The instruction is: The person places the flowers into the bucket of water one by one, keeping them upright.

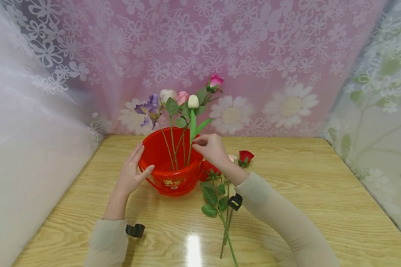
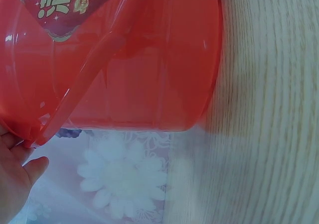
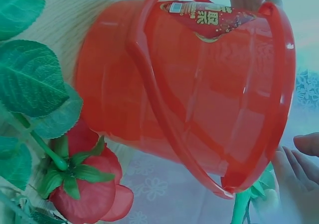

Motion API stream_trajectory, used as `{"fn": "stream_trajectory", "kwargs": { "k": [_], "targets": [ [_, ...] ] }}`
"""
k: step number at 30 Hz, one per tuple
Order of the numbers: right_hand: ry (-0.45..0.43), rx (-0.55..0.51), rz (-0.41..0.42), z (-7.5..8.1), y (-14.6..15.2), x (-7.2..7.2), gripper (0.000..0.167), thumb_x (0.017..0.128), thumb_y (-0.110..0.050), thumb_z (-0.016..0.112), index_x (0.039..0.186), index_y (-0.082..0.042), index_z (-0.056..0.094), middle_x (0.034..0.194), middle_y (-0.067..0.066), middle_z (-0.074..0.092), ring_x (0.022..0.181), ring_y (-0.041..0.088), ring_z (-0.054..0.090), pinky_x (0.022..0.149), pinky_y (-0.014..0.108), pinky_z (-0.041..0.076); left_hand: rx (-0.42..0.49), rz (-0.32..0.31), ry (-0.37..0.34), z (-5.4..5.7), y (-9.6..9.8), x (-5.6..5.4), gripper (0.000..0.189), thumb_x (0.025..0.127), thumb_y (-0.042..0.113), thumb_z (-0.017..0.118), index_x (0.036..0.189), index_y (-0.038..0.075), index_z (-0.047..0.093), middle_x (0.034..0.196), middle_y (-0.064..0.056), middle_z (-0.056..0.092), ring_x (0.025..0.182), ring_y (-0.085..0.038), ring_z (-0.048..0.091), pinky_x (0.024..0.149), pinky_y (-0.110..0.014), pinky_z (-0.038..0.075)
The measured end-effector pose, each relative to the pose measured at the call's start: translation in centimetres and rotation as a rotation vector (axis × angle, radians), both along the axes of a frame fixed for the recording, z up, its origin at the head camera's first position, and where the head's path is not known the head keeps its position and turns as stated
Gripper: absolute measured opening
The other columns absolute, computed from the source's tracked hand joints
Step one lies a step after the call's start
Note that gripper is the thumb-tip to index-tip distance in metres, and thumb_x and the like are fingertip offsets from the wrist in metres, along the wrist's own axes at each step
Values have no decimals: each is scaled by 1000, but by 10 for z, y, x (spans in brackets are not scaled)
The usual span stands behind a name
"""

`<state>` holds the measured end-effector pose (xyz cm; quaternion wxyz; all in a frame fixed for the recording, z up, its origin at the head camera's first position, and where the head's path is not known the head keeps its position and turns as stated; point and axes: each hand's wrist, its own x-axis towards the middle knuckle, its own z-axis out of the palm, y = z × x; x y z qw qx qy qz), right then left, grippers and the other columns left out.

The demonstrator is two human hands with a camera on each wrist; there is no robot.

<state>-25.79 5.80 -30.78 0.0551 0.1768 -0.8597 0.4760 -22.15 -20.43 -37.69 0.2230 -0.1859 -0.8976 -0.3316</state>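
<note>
A red plastic bucket [image 1: 173, 183] stands on the table with several artificial flowers upright inside it. My left hand [image 1: 131, 172] rests against its left rim, fingers straight along the edge and thumb spread towards the front. At the right rim my right hand [image 1: 212, 148] pinches the green stem of a white tulip [image 1: 193, 101] just below its leaves. The tulip's lower stem reaches down into the bucket. Beside it stand a purple iris [image 1: 149, 109], a white flower [image 1: 167, 95], a pink rose [image 1: 182, 97] and a taller magenta rose [image 1: 215, 81].
Right of the bucket lie a red rose [image 3: 87, 191], partly under my right arm, another red rose [image 1: 246, 156] and a pale flower [image 1: 232, 158], stems towards me. The bucket's handle [image 3: 159, 102] hangs down its side. A floral curtain [image 1: 270, 55] stands behind the table [image 1: 304, 193].
</note>
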Motion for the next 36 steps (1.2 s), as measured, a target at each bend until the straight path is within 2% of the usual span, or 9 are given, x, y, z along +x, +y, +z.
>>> {"fn": "stream_trajectory", "kwargs": {
  "k": [7, 13, 19, 27, 36],
  "targets": [
    [11, -27, -6, -2, 12, 13, 18, 80, -10, 64, 94, 1, 67, 88, 9, 66, 75, 19, 61, 61, 27, 50, -2, 1, -8, 2, 1, 1, 71, 82, 37, 57, 133, -7, 33, 141, -16, 26, 127, -33, 25, 95, -55, 27],
    [-14, -54, -14, -6, 24, 22, 21, 80, -11, 65, 96, 1, 67, 88, 8, 66, 75, 18, 61, 63, 28, 51, -5, 5, -11, 2, 1, 1, 71, 82, 37, 57, 134, -6, 32, 141, -15, 26, 127, -33, 25, 95, -55, 27],
    [10, -70, -32, -11, 38, 29, 19, 78, -11, 66, 93, 0, 68, 85, 8, 67, 74, 18, 62, 65, 30, 51, -1, 3, 0, 1, 1, 0, 71, 82, 37, 56, 133, -6, 33, 141, -16, 26, 127, -33, 25, 95, -55, 28],
    [9, -71, -57, -22, 53, 32, 17, 76, -10, 68, 90, -1, 68, 84, 9, 67, 72, 19, 62, 62, 29, 51, -6, 6, 10, 1, 1, 0, 71, 82, 38, 56, 133, -7, 34, 140, -17, 28, 126, -33, 26, 94, -54, 29],
    [-15, -63, -55, -28, 64, 36, 18, 78, -10, 66, 94, -1, 67, 90, 10, 66, 75, 20, 62, 64, 30, 51, 2, 1, 6, 1, 1, 0, 72, 82, 38, 57, 133, -7, 33, 140, -16, 28, 126, -33, 26, 94, -54, 30]
  ]
}}
